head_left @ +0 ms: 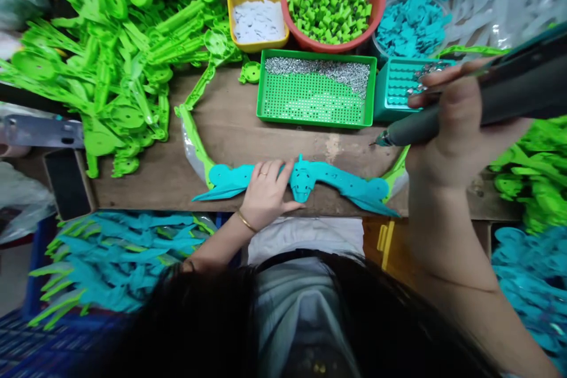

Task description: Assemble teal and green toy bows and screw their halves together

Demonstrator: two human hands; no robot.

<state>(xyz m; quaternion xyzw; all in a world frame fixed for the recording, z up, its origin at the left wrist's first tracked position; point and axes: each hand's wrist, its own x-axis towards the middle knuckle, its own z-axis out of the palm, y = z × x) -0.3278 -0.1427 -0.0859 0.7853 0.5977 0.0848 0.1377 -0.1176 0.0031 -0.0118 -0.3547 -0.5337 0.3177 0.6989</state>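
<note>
A long teal plastic toy part (336,180) lies along the near edge of the wooden bench (230,124). My left hand (266,192) presses flat on it, left of its dragon-like centre piece. My right hand (456,124) is raised over the bench's right side and grips a dark electric screwdriver (478,109), whose tip points left above the bench. Under the teal part's ends, green curved pieces (195,139) stick out.
A green tray of small screws (315,90) and a teal screw tray (398,85) sit behind the part. Further back stand a red bowl of green pieces (330,3) and a yellow box of white bits (257,19). Green parts (115,41) pile up left, teal ones (124,260) below.
</note>
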